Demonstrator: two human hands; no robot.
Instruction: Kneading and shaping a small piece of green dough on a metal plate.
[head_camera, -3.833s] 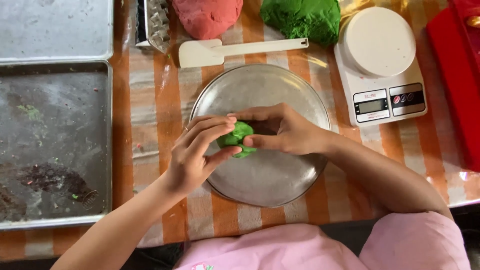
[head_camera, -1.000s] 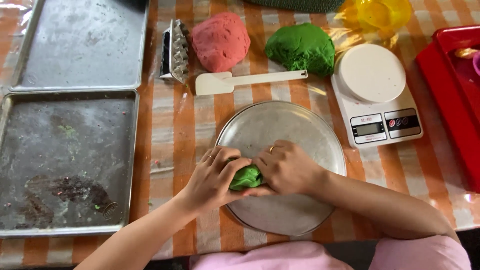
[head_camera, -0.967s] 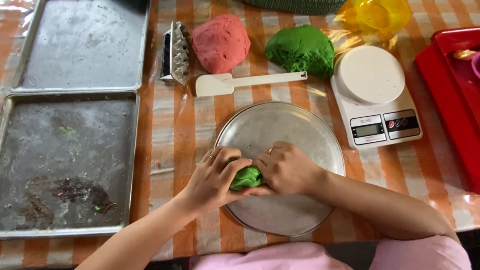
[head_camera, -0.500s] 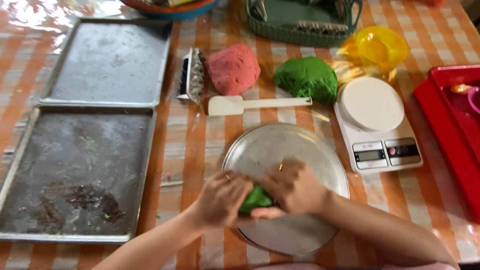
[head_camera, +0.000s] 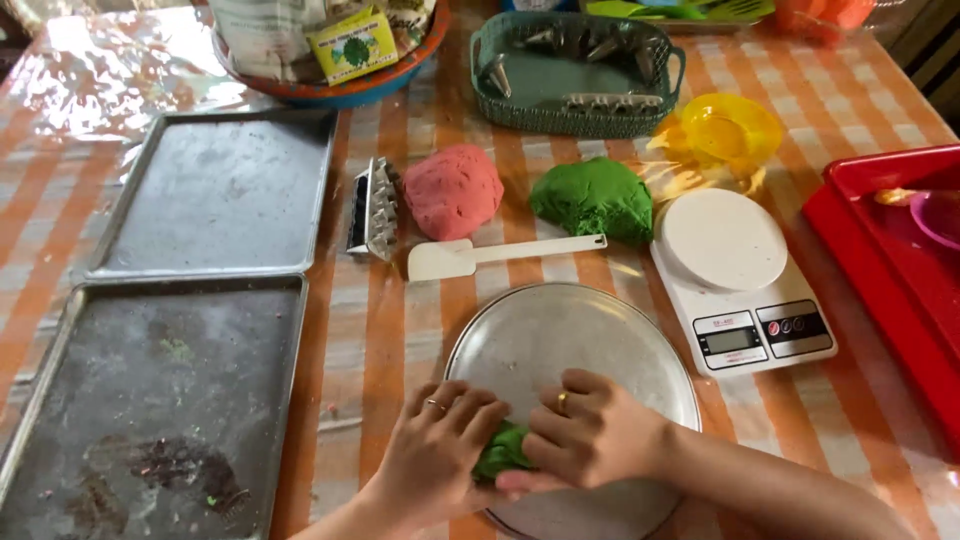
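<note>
Both hands work over a round metal plate (head_camera: 560, 330) that sits at the 6 o'clock edge of the bench (head_camera: 860, 400). The left hand (head_camera: 440, 455) and right hand (head_camera: 590, 435) press in from either side on a small green lump (head_camera: 500, 452), which lies on the plate's near-left rim between the fingers. Each grip is closed on the lump, fingers curled over it so only a sliver of green shows. 1 ring sits on a finger of each hand.

At 12 o'clock of the plate lies a pale spatula (head_camera: 500, 255), blade to the left. Just beyond it sit a pink dough ball (head_camera: 452, 190) and, at its 3 o'clock, a larger green dough ball (head_camera: 595, 198). A ridged metal mould (head_camera: 375, 208) stands just beside the pink ball at its 9 o'clock.

At 2 o'clock of the plate is a white scale (head_camera: 735, 275), near the plate's rim. A yellow bowl (head_camera: 730, 130) sits at 12 o'clock of the scale, and a red tray (head_camera: 880, 260) runs along the right edge. 2 baking trays fill the left side: the near tray (head_camera: 150, 400) is smeared with crumbs, the far tray (head_camera: 220, 190) sits at its 12 o'clock. A teal basket (head_camera: 575, 110) holding metal nozzles stands at the far edge.
</note>
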